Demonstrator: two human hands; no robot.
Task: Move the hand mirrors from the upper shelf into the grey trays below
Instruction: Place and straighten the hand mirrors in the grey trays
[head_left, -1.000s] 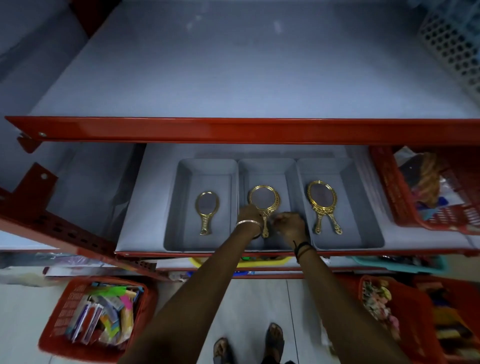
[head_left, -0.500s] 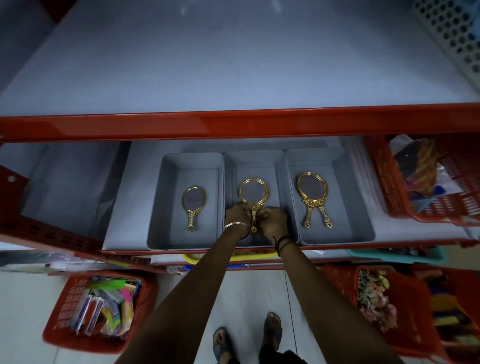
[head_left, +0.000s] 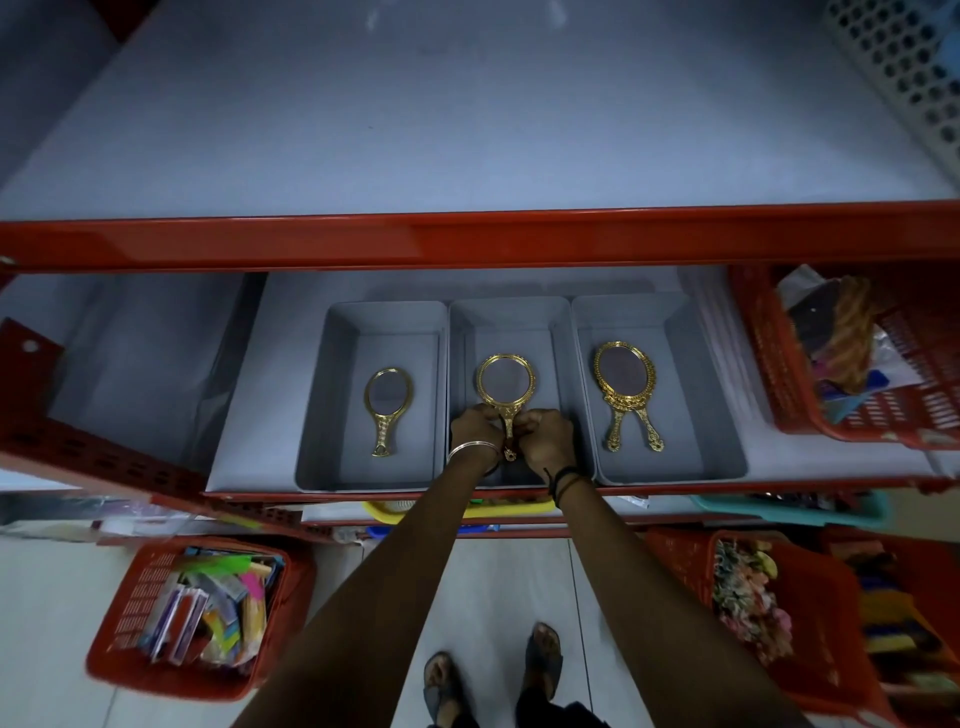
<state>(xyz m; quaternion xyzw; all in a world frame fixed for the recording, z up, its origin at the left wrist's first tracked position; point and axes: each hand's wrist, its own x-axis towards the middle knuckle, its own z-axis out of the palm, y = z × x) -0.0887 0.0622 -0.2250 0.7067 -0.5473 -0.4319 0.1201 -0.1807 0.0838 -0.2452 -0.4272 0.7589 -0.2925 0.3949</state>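
Three grey trays stand side by side on the lower shelf: left tray (head_left: 337, 415), middle tray (head_left: 550, 322), right tray (head_left: 696, 415). A small gold oval mirror (head_left: 388, 405) lies in the left tray. Two gold oval mirrors (head_left: 626, 389) lie stacked in the right tray, handles splayed. A round gold mirror (head_left: 505, 384) lies in the middle tray. My left hand (head_left: 474, 428) and my right hand (head_left: 545, 436) both pinch its handle from either side. The upper shelf (head_left: 467, 114) shows no mirrors.
A red shelf rail (head_left: 467, 236) runs across above the trays. A red basket (head_left: 852, 415) of goods sits right of the trays, a white perforated basket (head_left: 904, 67) on the upper shelf's right. Red baskets (head_left: 197, 613) stand on the floor on both sides of my feet.
Both hands have closed in on the round mirror's handle in the middle tray; a second ago the right hand was a little to its right. The view has shifted slightly.
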